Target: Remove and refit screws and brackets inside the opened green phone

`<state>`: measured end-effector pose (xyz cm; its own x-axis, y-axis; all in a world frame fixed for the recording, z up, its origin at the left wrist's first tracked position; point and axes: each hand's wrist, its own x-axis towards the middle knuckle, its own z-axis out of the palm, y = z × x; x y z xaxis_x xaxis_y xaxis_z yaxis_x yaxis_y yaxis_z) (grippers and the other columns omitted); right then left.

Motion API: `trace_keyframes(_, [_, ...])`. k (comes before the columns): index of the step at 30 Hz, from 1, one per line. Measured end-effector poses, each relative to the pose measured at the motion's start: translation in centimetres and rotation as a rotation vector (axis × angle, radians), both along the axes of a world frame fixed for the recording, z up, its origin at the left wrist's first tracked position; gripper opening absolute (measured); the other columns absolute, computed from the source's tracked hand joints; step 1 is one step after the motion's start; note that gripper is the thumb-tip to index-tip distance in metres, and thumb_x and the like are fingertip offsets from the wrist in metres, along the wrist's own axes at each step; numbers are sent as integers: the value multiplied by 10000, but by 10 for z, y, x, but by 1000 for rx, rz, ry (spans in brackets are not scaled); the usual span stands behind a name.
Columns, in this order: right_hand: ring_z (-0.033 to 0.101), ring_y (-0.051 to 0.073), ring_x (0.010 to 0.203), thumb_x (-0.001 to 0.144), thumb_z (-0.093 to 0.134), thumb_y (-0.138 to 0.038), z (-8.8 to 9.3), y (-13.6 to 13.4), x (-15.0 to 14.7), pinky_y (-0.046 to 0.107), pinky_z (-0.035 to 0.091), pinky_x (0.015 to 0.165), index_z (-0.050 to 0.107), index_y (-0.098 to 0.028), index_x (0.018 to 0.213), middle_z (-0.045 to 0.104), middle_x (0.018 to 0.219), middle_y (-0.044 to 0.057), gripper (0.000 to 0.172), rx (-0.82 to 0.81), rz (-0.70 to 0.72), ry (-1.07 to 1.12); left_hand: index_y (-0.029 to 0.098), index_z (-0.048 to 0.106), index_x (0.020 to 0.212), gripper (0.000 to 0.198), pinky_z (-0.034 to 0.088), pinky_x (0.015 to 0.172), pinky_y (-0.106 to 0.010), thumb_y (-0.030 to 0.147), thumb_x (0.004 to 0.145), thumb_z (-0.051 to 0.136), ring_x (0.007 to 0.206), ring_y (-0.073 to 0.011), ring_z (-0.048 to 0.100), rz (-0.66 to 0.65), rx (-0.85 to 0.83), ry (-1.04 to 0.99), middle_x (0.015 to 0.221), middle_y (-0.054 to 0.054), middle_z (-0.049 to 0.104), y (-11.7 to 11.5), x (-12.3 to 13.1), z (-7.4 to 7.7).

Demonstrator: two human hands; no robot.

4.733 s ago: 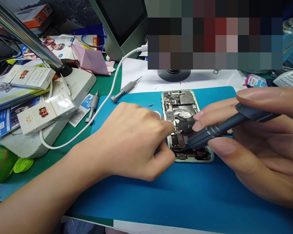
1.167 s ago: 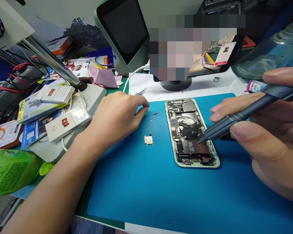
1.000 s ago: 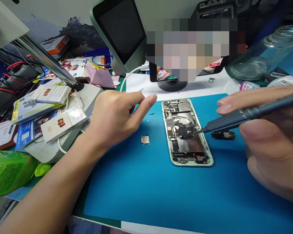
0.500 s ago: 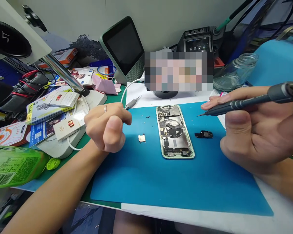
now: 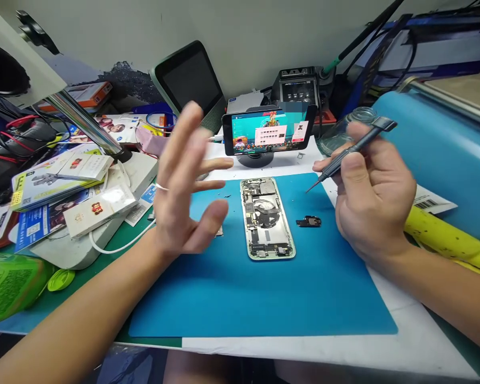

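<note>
The left hand (image 5: 184, 186) hung empty, fingers spread and blurred, above the blue mat (image 5: 264, 298). The right hand (image 5: 370, 197) gripped a screwdriver (image 5: 350, 152), tip raised clear of the opened phone (image 5: 267, 218), perhaps sparing its exposed parts.

No text is sharp enough to read.

A lit phone on a stand (image 5: 269, 132) shows a colourful screen behind the blue mat (image 5: 264, 298); a grey-green smart display (image 5: 188, 85) stands to its left, a soldering station (image 5: 300, 88) behind it, a glass jar (image 5: 346, 128) to its right; white cigarette packs (image 5: 100, 208) lie on the cluttered left of the tabletop (image 5: 404, 346); a green bottle (image 5: 8, 285) lies at the near left edge.
</note>
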<state>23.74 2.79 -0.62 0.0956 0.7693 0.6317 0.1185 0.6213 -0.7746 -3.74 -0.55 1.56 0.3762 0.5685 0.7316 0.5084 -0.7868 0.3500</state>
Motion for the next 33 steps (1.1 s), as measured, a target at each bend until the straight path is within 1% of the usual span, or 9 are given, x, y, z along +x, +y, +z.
trace_keyframes(3, [694, 156, 880, 1007, 585, -286, 9, -8, -7, 388, 578, 872, 619, -242, 1168, 634, 994, 22, 170, 59, 6, 23, 220, 576, 1426, 476, 635, 826, -342, 198, 951, 594, 1035, -231, 749, -120, 239, 27, 1168, -99, 762, -2, 7, 4])
trace_keyframes(7, [641, 146, 785, 971, 565, -262, 40, -23, -7, 385, 564, 795, 539, -234, 977, 584, 916, 5, 38, 143, 52, -13, 194, 577, 1396, 429, 542, 616, -239, 180, 968, 594, 620, -121, 690, -87, 139, 208, 750, 24, 740, -3, 13, 4])
trace_keyframes(9, [624, 158, 738, 925, 566, -212, 58, -33, 1, 398, 564, 751, 531, -225, 939, 546, 846, 5, 40, 78, 82, -114, 193, 636, 1304, 330, 480, 549, -227, 193, 979, 579, 535, -101, 638, -96, 147, 251, 669, 46, 695, -4, 15, 5])
trace_keyframes(12, [576, 134, 684, 964, 499, -220, 72, -49, 23, 318, 527, 622, 550, -246, 997, 547, 833, 4, 66, -27, 79, -530, 189, 700, 1157, 215, 416, 504, -232, 190, 972, 592, 497, -90, 610, -121, 174, 292, 622, 50, 673, -5, 17, 6])
trace_keyframes(15, [591, 127, 647, 983, 593, -318, 67, -58, 42, 269, 474, 522, 640, -260, 1046, 647, 846, 6, 98, -67, 112, -861, 168, 720, 1093, 174, 426, 508, -252, 185, 979, 590, 516, -96, 625, -128, 156, 331, 656, 29, 708, -5, 19, 6])
trace_keyframes(18, [660, 150, 716, 995, 610, -385, 52, -62, 50, 291, 516, 585, 662, -265, 1153, 714, 968, 20, 206, -63, 108, -1007, 181, 739, 1045, 177, 447, 514, -253, 198, 992, 571, 524, -96, 632, -129, 117, 352, 672, 24, 721, -5, 22, 3])
trace_keyframes(22, [713, 172, 863, 1043, 529, -439, 43, -73, 41, 296, 556, 690, 600, -244, 1261, 718, 1089, 47, 301, 18, 116, -1142, 214, 756, 920, 124, 416, 507, -236, 184, 925, 637, 478, -82, 548, -28, 87, 78, 570, 58, 631, -9, 23, 2])
trace_keyframes(27, [650, 142, 780, 1064, 447, -301, 48, -82, 10, 259, 514, 640, 627, -201, 1063, 677, 959, 54, 206, 202, 285, -1217, 211, 665, 864, 158, 326, 477, -258, 169, 968, 554, 484, -79, 414, 181, 151, -400, 607, 48, 523, -3, 13, 6])
trace_keyframes(33, [597, 220, 1065, 1007, 396, -72, 62, -28, -52, 396, 501, 930, 674, -176, 1204, 674, 1163, 109, 356, 556, 477, -1375, 240, 464, 872, 264, 218, 446, -297, 378, 1079, 376, 480, -92, 261, 274, 245, -824, 645, 48, 299, 27, -4, 17])
